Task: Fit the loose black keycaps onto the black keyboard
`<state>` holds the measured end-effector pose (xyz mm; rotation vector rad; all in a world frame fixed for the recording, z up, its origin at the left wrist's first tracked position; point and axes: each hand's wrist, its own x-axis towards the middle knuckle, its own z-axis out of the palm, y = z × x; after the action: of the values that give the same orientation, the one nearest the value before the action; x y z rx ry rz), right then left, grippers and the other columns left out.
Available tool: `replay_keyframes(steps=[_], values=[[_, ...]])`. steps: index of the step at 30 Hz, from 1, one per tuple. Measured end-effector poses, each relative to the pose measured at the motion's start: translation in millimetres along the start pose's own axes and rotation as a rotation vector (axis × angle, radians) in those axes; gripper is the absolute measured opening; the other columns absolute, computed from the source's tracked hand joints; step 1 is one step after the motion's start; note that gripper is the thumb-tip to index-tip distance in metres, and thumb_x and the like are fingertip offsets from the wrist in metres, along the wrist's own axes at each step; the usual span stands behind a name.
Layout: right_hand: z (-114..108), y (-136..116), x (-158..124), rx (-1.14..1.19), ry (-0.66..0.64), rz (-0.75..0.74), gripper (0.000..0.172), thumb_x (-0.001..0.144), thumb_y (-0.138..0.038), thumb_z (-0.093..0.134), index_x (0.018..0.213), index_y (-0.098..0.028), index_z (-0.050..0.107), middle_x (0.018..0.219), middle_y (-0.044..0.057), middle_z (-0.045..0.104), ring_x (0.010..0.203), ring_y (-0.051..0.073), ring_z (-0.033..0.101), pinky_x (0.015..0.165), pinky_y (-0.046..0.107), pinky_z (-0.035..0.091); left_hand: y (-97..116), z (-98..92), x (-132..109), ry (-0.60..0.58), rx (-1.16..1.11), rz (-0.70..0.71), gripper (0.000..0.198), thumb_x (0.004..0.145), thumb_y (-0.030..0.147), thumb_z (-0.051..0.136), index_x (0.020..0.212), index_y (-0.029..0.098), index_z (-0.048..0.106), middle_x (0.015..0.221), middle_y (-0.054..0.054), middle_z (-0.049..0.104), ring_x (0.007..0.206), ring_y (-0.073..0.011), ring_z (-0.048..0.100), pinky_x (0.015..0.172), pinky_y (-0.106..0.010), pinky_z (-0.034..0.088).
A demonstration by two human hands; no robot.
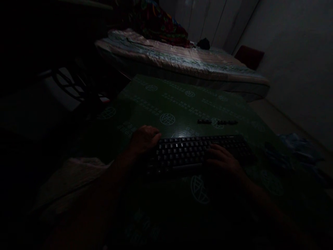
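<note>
A black computer keyboard (186,152) lies on a green patterned table top in very dim light. My left hand (145,138) is at its far left corner, with the fingers curled round the edge. Over the right part of the letter keys rests my right hand (222,159), its fingers stretched to the left and slightly apart; the thumb is lost in shadow. Beyond the keyboard lies a row of small dark pieces (217,122) that look like keycaps.
The green table top (179,107) carries printed globe marks. Crumpled cloth (299,146) lies at the right, and pale fabric (70,177) at the lower left. Behind the table stands a bed (182,59) with a dark red flowered blanket (161,26). A spoked wheel (70,85) stands at the left.
</note>
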<state>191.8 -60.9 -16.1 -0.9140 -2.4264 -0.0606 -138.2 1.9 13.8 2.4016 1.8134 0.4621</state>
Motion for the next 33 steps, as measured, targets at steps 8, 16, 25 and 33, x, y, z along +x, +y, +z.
replay_keyframes(steps=[8,16,25,33], values=[[-2,9,1,0.016,-0.052,-0.014,0.015,0.082,-0.030,0.061,0.090,-0.022,0.070,0.113,0.012,0.064,0.123,0.028,0.047,0.088,0.046,0.052,2,0.1,0,0.003,0.005,0.019,0.035,0.084,0.035,0.039,0.085,0.016,0.069,0.090,-0.008,0.071,0.087,-0.0221,0.063,0.082,-0.034,0.047],[-1,10,-1,0.027,-0.075,0.029,0.013,0.080,-0.029,0.065,0.090,-0.024,0.071,0.114,0.010,0.062,0.125,0.028,0.044,0.094,0.049,0.049,2,1.0,-1,0.007,-0.010,0.021,0.032,0.083,0.034,0.041,0.084,0.018,0.069,0.090,-0.007,0.071,0.087,-0.0212,0.062,0.081,-0.033,0.047],[0,13,-4,0.043,-0.065,0.042,0.015,0.079,-0.031,0.065,0.093,-0.026,0.070,0.114,0.009,0.063,0.121,0.027,0.049,0.089,0.049,0.051,4,0.2,-1,0.002,-0.038,0.016,0.032,0.083,0.033,0.041,0.081,0.017,0.069,0.088,-0.008,0.070,0.086,-0.0225,0.062,0.081,-0.035,0.047],[0,10,-4,0.081,0.004,0.020,0.014,0.083,-0.030,0.060,0.092,-0.025,0.069,0.112,0.009,0.063,0.120,0.027,0.049,0.089,0.049,0.052,4,0.2,0,0.036,-0.037,0.029,0.031,0.083,0.033,0.042,0.082,0.016,0.068,0.090,-0.009,0.070,0.088,-0.0234,0.062,0.084,-0.036,0.046]])
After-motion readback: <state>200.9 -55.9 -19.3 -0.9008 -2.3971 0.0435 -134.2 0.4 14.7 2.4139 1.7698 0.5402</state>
